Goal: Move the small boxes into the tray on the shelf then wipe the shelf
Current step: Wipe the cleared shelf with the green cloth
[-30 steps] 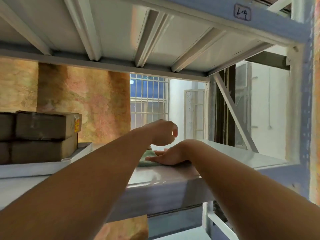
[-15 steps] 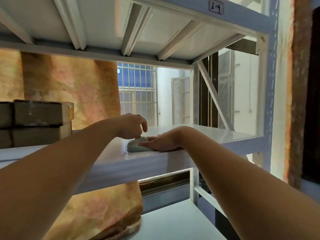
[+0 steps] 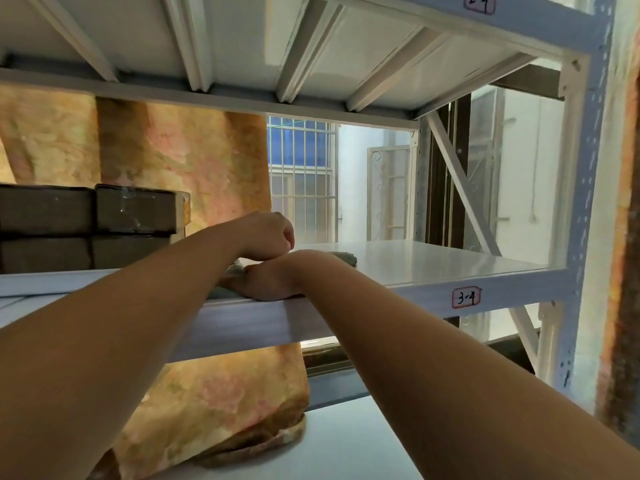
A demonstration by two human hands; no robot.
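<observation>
Several small brown cardboard boxes (image 3: 131, 211) are stacked at the left of the white metal shelf (image 3: 433, 268); the tray under them is hidden by the shelf's front edge. A grey-green cloth (image 3: 346, 258) lies on the shelf near its front edge. My right hand (image 3: 266, 280) presses flat on the cloth, fingers pointing left. My left hand (image 3: 268, 235) hovers just behind it in a loose fist with nothing visible in it.
A shelf deck with ribs (image 3: 311, 46) hangs low overhead. A blue-white upright post (image 3: 585, 202) and a diagonal brace (image 3: 460, 181) stand at the right. Orange patterned fabric (image 3: 194, 161) hangs behind, reaching a lower shelf (image 3: 346, 445). A label (image 3: 465, 297) marks the shelf's front beam.
The view has dropped, so the shelf top is seen more edge-on. My right hand has slid the cloth toward the front edge; my left fist stays behind it.
</observation>
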